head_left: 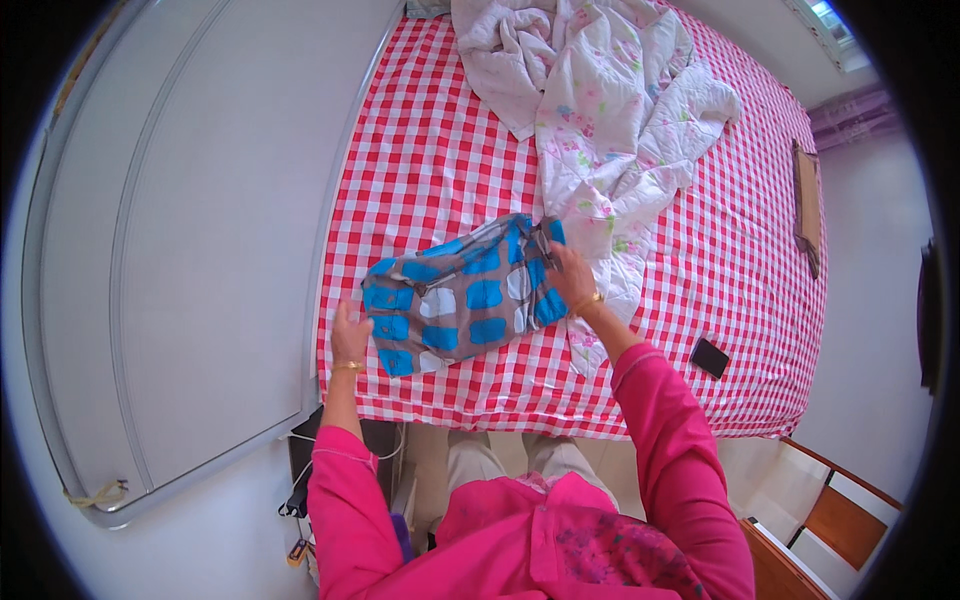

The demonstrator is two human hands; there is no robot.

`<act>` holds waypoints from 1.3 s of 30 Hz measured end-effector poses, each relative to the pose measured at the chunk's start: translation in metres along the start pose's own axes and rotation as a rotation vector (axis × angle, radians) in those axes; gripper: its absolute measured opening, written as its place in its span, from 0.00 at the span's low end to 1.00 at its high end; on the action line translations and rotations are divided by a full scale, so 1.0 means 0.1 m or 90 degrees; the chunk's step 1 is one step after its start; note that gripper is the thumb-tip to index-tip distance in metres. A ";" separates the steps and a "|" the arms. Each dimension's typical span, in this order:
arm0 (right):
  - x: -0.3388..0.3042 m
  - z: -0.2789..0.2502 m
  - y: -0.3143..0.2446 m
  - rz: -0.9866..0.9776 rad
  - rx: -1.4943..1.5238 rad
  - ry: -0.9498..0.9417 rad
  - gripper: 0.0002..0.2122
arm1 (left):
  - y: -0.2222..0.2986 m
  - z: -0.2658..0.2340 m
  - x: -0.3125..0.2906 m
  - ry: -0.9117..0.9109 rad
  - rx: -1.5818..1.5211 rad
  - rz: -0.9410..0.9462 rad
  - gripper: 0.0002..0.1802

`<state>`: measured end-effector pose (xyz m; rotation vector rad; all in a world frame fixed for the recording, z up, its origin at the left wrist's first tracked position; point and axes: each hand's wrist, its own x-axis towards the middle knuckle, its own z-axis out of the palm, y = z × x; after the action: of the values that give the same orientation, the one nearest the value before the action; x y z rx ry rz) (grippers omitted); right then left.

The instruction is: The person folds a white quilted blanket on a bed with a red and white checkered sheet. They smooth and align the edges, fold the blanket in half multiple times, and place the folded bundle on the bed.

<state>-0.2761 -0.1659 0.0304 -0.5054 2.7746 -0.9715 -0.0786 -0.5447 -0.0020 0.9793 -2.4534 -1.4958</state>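
- Showing a blue, grey and white garment to the near left of the floral quilt, laid on the red-and-white checked bed cover, with its right end meeting the quilt's near left side
- Reaching with the left hand well to the left of the quilt, at the garment's left end, with thumb and fingers parted and nothing between them; cannot tell whether touching the fabric edge
- Working with the right hand over the quilt's near part, at the garment's right end, with fingers bent toward the fabric; cannot tell whether pinching or only resting
- Seems midway through straightening or folding, judging by the compact shape and rumpled far edge
- Calls next, probably, for closing the left fingers on the end farther from the quilt, then drawing the fabric smooth or turning one end over
- Needs care not to catch the quilt along with the right end
- Leaves a flat black object untouched, to the near right of the quilt
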 end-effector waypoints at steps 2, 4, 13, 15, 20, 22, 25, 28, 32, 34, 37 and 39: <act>-0.36 0.26 0.42 0.067 -0.010 0.018 0.24 | -0.27 0.16 -0.25 -0.109 0.005 -0.102 0.39; -0.64 0.42 0.57 0.235 0.007 0.016 0.26 | -0.86 0.28 -0.60 0.021 0.092 -0.129 0.38; -0.81 0.97 0.64 0.723 0.587 0.181 0.13 | -0.75 0.70 -0.65 -0.008 -0.010 -0.300 0.27; -0.72 1.02 0.65 0.594 0.623 0.232 0.09 | -0.61 0.76 -0.61 -0.020 -0.184 -0.292 0.16; -0.38 0.88 0.41 0.342 0.360 0.249 0.06 | -0.59 0.67 -0.68 -0.026 -0.537 -0.325 0.08; -0.25 0.82 0.17 0.099 0.218 0.221 0.08 | -0.56 0.65 -0.70 -0.039 -0.642 -0.340 0.08; -0.19 0.87 -0.83 -0.144 0.156 0.116 0.11 | -0.41 0.61 -0.74 -0.004 -0.648 -0.347 0.11; -0.48 1.24 -1.42 -0.250 0.065 -0.099 0.18 | -0.42 0.64 -0.74 -0.018 -0.712 -0.344 0.11; -0.89 1.49 -1.72 -0.108 0.144 -0.226 0.22 | -0.54 0.68 -0.78 -0.019 -0.753 -0.338 0.18; -1.05 1.48 -1.57 -0.063 0.197 -0.246 0.21 | -0.51 0.78 -0.81 0.031 -0.643 -0.319 0.19; -1.36 1.43 -1.07 0.048 0.196 -0.219 0.17 | -0.63 0.97 -0.74 0.082 -0.467 -0.308 0.22; -1.48 1.33 -0.79 0.092 0.167 -0.226 0.16 | -0.64 1.11 -0.64 0.122 -0.444 -0.307 0.22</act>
<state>-0.0840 -0.2458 -0.0175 -0.3873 2.2952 -1.0729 -0.0430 -0.4435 -0.0965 1.4879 -1.4225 -2.0529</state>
